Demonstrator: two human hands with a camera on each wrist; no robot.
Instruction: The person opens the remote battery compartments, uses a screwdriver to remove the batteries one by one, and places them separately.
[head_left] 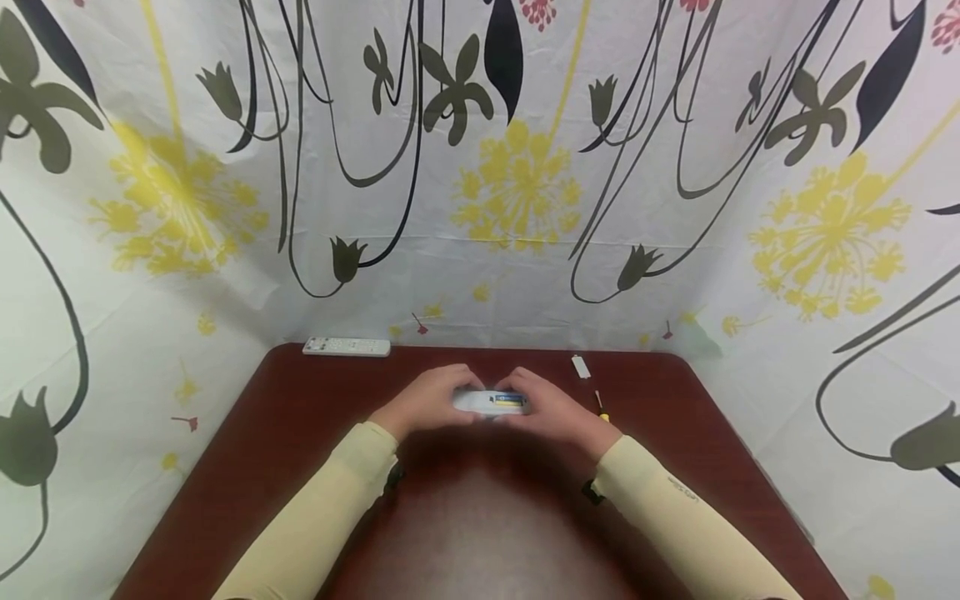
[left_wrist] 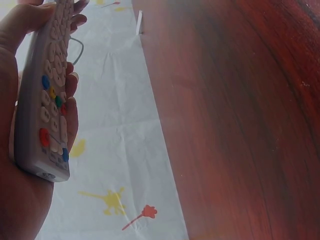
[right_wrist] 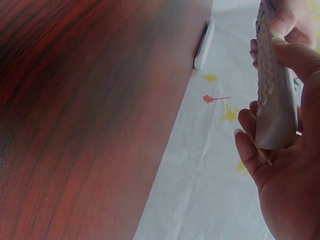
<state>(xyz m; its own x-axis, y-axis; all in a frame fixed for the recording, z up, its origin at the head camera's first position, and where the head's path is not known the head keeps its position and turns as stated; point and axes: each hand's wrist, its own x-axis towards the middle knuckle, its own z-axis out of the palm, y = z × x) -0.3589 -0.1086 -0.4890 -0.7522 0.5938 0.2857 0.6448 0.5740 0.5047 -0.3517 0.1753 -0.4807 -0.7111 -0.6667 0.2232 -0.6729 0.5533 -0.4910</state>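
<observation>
Both hands grip a light grey remote control (head_left: 474, 402) above the table, one at each end. In the head view its back faces up, and the uncovered battery compartment (head_left: 508, 401) shows a yellow and blue battery at the right end. The left hand (head_left: 432, 401) curls round the left end; in the left wrist view the button side (left_wrist: 54, 95) shows, with coloured keys. Around the other end the right hand (head_left: 550, 410) wraps its fingers and thumb. From the right wrist, the remote's rounded end (right_wrist: 276, 127) lies against the palm, and the thumbs sit close together along its edge.
A second remote (head_left: 347, 347), white, lies at the table's back left edge. Toward the back right lie a small white cover (head_left: 581, 367) and a screwdriver (head_left: 602, 407) with a yellow handle. Patterned cloth (head_left: 487, 283) hangs around the dark red table (head_left: 480, 533).
</observation>
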